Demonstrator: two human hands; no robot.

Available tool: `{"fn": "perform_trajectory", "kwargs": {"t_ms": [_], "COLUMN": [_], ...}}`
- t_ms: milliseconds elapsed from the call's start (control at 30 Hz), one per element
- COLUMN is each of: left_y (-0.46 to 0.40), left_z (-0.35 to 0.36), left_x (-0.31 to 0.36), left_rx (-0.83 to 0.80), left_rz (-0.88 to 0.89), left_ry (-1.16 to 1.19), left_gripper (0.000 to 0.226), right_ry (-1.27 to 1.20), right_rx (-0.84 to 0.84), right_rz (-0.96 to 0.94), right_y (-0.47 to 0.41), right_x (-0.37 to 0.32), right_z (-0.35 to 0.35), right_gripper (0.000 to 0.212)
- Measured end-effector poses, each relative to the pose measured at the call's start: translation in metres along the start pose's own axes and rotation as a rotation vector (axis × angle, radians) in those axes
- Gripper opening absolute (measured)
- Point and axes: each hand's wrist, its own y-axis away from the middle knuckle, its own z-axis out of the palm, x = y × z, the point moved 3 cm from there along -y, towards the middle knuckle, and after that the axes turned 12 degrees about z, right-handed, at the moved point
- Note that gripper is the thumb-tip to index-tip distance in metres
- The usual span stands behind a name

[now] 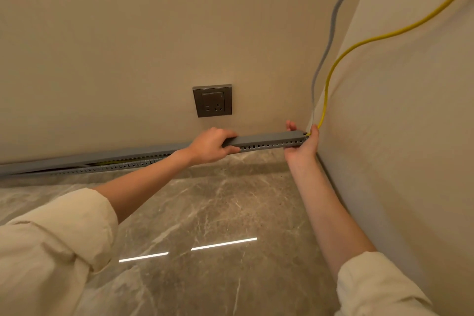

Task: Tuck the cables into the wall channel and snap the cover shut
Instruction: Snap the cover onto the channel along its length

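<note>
A long grey slotted channel (pixel 266 146) runs along the foot of the wall above the stone ledge. Its grey cover (pixel 264 138) sits closed at the right end and gapes at the far left, where a bit of yellow cable shows inside. My left hand (pixel 211 145) grips the cover and channel from above near the middle. My right hand (pixel 302 146) clasps the channel's right end in the corner. A yellow cable (pixel 331 74) and a grey cable (pixel 323 56) come down the corner and enter that end.
A dark wall socket (pixel 212 100) sits above the channel. A side wall (pixel 400 123) closes the space on the right. A polished marble surface (pixel 210 215) lies below, with a low stone upstand (pixel 230 168) under the channel.
</note>
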Motion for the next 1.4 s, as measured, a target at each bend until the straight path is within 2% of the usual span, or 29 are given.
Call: {"fn": "perform_trajectory", "kwargs": {"t_ms": [100,300,467,667,900,1000,1100,1267,1333,1400], "left_y": [0.004,0.000,-0.003,-0.015,-0.019,-0.016,-0.014,-0.012,-0.011,-0.011], "left_z": [0.000,-0.007,-0.010,-0.010,-0.004,-0.003,-0.003,-0.004,-0.004,-0.001], "left_x": [0.003,0.005,0.005,0.008,0.014,0.015,0.015,0.016,0.017,0.016], "left_rx": [0.012,-0.018,-0.071,-0.143,-0.186,-0.161,-0.143,-0.101,-0.087,-0.068], "left_rz": [0.029,-0.012,-0.010,0.005,0.037,0.064,0.095,0.138,0.150,0.166], "left_ry": [-0.031,0.120,0.156,0.138,0.161,0.151,0.117,0.070,-0.006,-0.104], "left_gripper": [0.027,0.027,0.024,0.024,0.024,0.026,0.027,0.023,0.025,0.029], "right_ry": [-0.045,-0.037,-0.108,-0.153,-0.149,-0.100,-0.132,-0.372,-0.423,-0.441], "right_rx": [0.019,0.024,-0.068,-0.150,-0.058,-0.034,-0.067,-0.195,-0.266,-0.317], "right_rz": [0.053,0.081,0.104,0.094,0.039,0.017,0.018,0.076,0.102,0.142], "right_y": [0.001,-0.001,0.000,0.000,0.003,0.002,0.002,0.000,-0.004,-0.007], "right_x": [0.001,-0.002,-0.002,-0.001,0.000,-0.001,-0.002,0.000,0.002,0.004], "right_z": [0.003,0.004,0.003,0.008,0.006,0.007,0.008,0.007,0.008,0.010], "right_gripper": [0.039,0.042,0.040,0.049,0.038,0.042,0.048,0.069,0.076,0.073]}}
